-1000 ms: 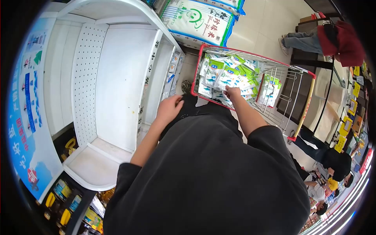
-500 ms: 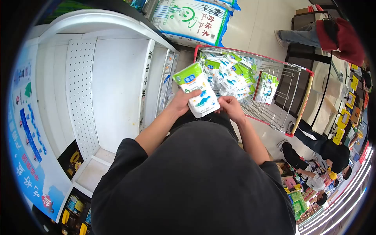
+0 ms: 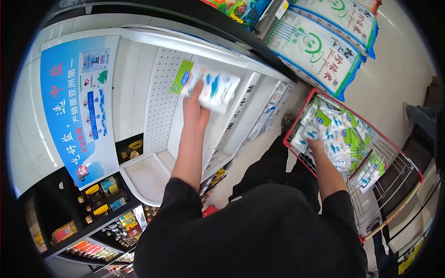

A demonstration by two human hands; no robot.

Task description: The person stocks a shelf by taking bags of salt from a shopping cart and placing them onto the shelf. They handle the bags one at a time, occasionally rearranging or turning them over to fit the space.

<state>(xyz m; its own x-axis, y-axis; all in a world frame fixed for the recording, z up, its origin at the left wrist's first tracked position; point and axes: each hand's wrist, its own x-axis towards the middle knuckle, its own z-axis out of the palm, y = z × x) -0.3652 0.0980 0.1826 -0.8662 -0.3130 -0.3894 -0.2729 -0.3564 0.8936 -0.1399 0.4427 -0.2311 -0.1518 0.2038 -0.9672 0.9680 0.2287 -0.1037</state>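
A white and green packet [image 3: 215, 88] is held up in my left hand [image 3: 195, 109], in front of the white shelf unit [image 3: 178, 153]; the packet is slightly blurred. My right hand [image 3: 316, 146] reaches into the red-rimmed shopping cart [image 3: 391, 143] and touches the heap of similar packets [image 3: 340, 139]. Its fingertips are on a packet at the heap's near left side, and how far they close on it is hard to see.
Large rice sacks [image 3: 315, 51] are stacked behind the cart. A blue sign [image 3: 83, 111] stands at the left, with bottles [image 3: 99, 199] on dark shelves below it. Another person's legs [image 3: 422, 118] show at the right edge.
The view has turned left. My left hand has carried the packet away to the left, to the shelf. My right hand has let go of it and moved into the cart.
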